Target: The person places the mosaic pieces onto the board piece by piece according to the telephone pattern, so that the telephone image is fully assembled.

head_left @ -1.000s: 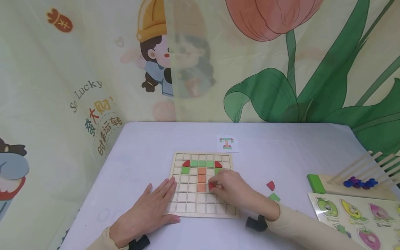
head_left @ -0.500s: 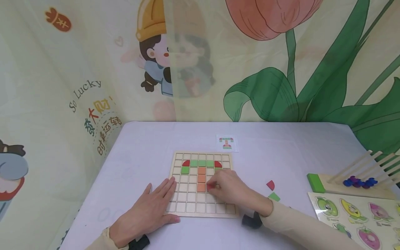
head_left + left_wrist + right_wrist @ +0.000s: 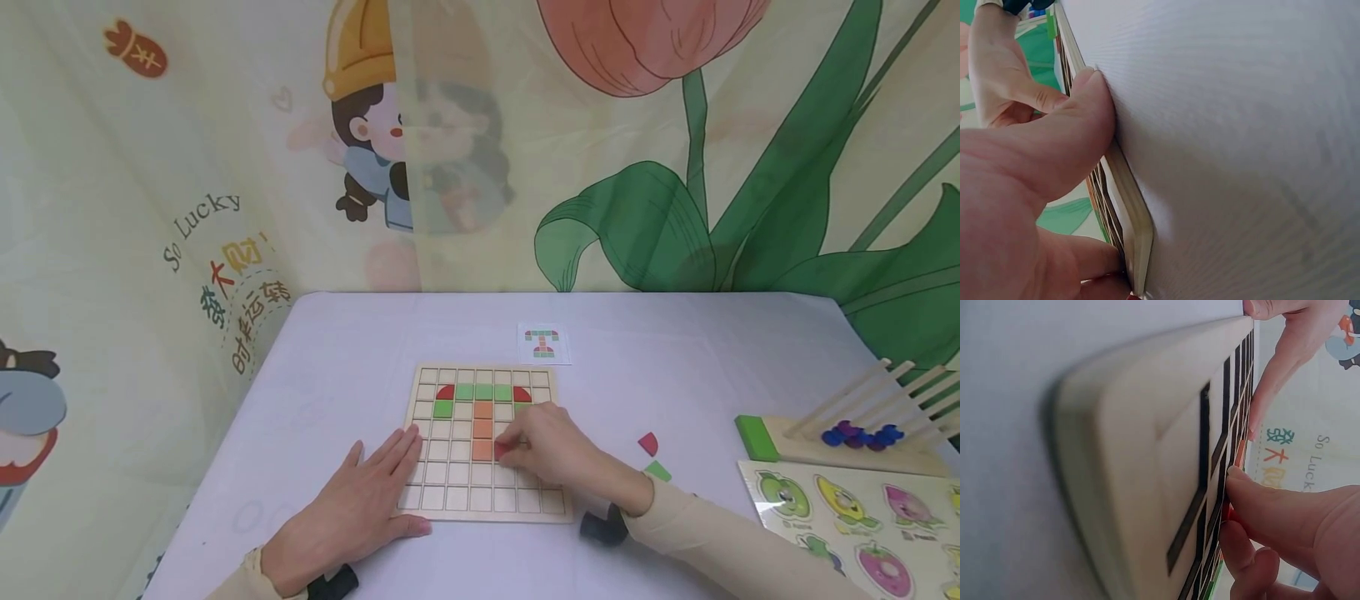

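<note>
A wooden grid board [image 3: 456, 498] lies on the table, bearing green square tiles [image 3: 483, 392], red quarter-round tiles [image 3: 446, 392] and a column of orange tiles [image 3: 482, 429]. Between thumb and fingers, my right hand [image 3: 551, 450] pinches a red tile [image 3: 499, 451] at the board, just right of the lowest orange tile. The fingers mostly cover that tile, so its exact seating cannot be told. With fingers extended, my left hand [image 3: 367, 496] rests at the board's left edge, its thumb by the front edge. The left wrist view shows this thumb [image 3: 1094, 103] against the board's side.
Behind the board lies a small pattern card [image 3: 543, 343]. Right of it are a loose red quarter-round tile [image 3: 648, 443] and a green tile [image 3: 658, 471]. Further right stand a pegged wooden rack [image 3: 795, 437] with blue and purple pieces and a picture board [image 3: 832, 521].
My right hand and forearm have shifted slightly left with the red tile, up beside the lowest orange tile. My left hand stays in place.
</note>
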The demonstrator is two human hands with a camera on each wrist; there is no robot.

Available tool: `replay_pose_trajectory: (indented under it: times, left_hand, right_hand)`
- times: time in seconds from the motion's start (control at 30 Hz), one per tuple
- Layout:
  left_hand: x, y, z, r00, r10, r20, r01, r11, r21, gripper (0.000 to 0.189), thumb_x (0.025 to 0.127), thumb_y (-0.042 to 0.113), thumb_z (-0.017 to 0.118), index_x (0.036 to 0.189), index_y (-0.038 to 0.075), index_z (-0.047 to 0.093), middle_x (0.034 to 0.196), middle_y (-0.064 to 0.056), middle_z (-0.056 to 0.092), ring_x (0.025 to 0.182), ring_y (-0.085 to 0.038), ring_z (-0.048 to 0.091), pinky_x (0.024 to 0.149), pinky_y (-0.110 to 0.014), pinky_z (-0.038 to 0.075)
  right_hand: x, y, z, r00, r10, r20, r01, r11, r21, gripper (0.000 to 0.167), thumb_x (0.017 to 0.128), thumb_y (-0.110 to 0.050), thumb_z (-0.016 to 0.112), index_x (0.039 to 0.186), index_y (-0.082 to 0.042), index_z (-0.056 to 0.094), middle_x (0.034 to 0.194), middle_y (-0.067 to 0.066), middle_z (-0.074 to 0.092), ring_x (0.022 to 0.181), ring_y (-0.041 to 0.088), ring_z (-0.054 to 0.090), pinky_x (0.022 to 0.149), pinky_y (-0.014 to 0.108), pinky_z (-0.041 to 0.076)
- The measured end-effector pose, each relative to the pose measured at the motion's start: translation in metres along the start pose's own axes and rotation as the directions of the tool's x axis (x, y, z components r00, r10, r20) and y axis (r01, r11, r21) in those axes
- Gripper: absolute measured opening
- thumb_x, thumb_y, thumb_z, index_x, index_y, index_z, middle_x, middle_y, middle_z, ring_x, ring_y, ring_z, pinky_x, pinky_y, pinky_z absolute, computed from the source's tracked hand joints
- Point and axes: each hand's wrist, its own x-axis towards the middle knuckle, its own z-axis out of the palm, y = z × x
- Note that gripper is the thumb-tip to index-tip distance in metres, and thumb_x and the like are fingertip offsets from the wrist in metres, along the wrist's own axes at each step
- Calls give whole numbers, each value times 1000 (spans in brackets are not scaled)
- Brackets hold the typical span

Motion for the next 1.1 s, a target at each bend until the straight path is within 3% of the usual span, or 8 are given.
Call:
replay_pose_trajectory:
  times: [0.27,0.6,0.87,1.1]
  left_hand:
    - [0,0,1,1000,-4,-7,4,1000,-14,106,85,66,70,160,2,31,170,-11,29,158,-30,27,120,-71,23]
    - [-1,1,2,1000,-12,-10,12,1000,-13,105,85,65,71,160,3,31,170,-10,30,158,-29,27,120,-70,23]
    - [-1,1,2,1000,-2,-17,2,1000,-11,105,86,65,69,160,3,31,170,-11,29,158,-29,28,120,-69,23]
    - [-1,0,2,1000,0,-12,-1,1000,-15,105,86,65,69,160,2,31,170,-11,28,158,-31,27,120,-70,24]
  right_hand:
    - [-3,1,-3,999,44,9,-44,999,13,30,80,-15,88,109,-9,82,95,0,82,71,4,59,56,19,42]
    - [-28,18,-28,988,139,-62,-140,990,-4,33,83,-17,85,116,-13,79,88,-9,75,60,7,53,58,21,44]
    - [-62,58,-55,945,264,-192,-288,952,-105,33,83,-18,84,116,-11,79,97,2,78,62,10,51,53,23,40]
    - [-92,88,-70,903,366,-226,-402,904,-145,30,85,-21,83,110,-6,77,88,2,72,71,13,56,58,26,44]
